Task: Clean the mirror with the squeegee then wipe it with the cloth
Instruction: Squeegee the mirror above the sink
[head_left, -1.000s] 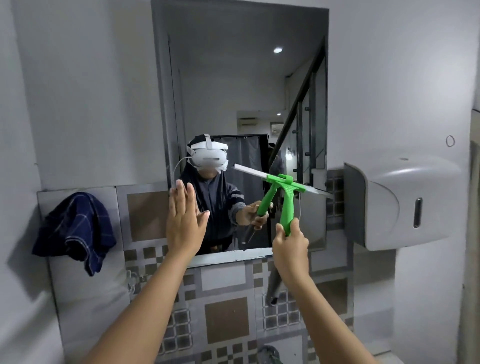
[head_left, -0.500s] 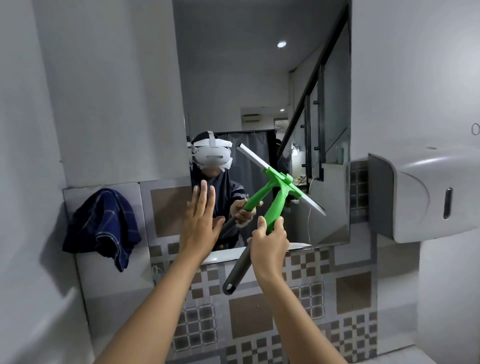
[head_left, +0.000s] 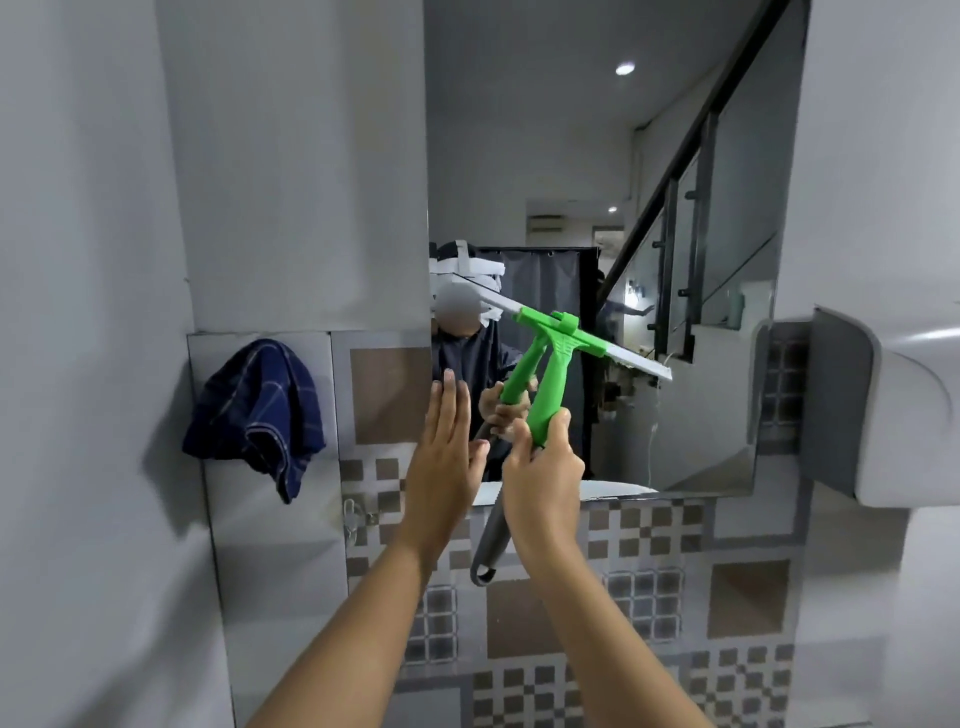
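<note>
A tall mirror (head_left: 571, 156) hangs on the grey wall above a tiled band. My right hand (head_left: 543, 483) grips the green squeegee (head_left: 553, 379) by its handle; the grey end of the handle sticks out below my fist. Its white blade slants down to the right against the lower part of the glass. My left hand (head_left: 447, 457) is flat, fingers together and pointing up, just left of the squeegee near the mirror's lower left corner, holding nothing. A dark blue checked cloth (head_left: 257, 410) hangs on the wall to the left.
A white wall dispenser (head_left: 893, 410) juts out at the right, beside the mirror's lower right corner. A small metal hook (head_left: 356, 514) sits on the tiles below the cloth. The mirror reflects a person, a staircase and a dark curtain.
My view has shifted left, so mirror and dispenser sit further right in frame. The squeegee blade has tilted steeper and slid left along the glass. My left hand stays flat beside it.
</note>
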